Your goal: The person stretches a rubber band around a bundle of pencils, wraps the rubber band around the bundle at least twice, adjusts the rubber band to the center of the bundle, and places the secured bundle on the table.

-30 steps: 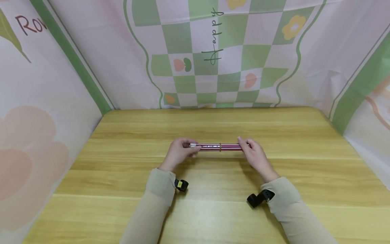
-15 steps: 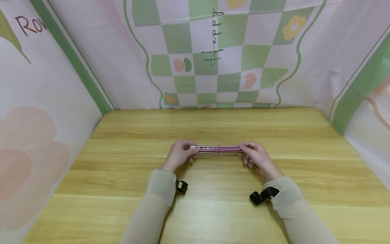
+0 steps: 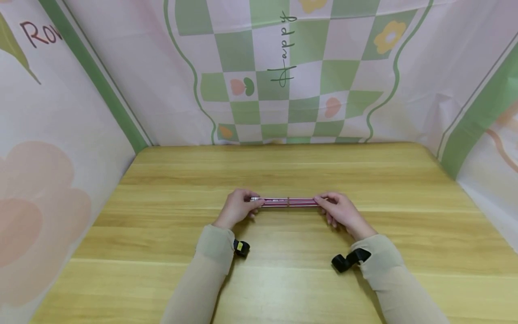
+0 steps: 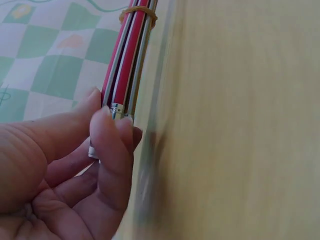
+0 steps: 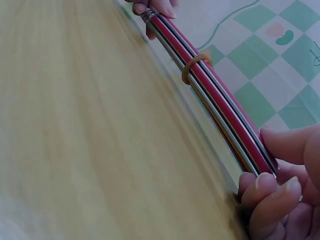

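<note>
A bundle of red-and-silver striped pencils (image 3: 275,203) lies crosswise between my two hands, bound near its middle by a brown rubber band (image 3: 288,202). My left hand (image 3: 239,208) pinches the end with the metal ferrules (image 4: 117,109) between thumb and fingers. At the opposite end my right hand (image 3: 341,210) pinches the bundle, its thumb (image 5: 292,145) on one side and the fingertips on the other. The right tips of the pencils are hidden by that hand. In the right wrist view the bundle (image 5: 215,92) appears held above the tabletop.
A wood-grain table (image 3: 283,279) spreads under both arms. Behind it hangs a printed cloth (image 3: 275,81) with green checks, and similar cloth covers both sides. Black wrist cameras sit on the left cuff (image 3: 214,245) and right cuff (image 3: 378,254).
The pencil bundle has come slightly nearer to me, both hands moving with it. My right hand has shifted its grip, its fingers now showing below the bundle.
</note>
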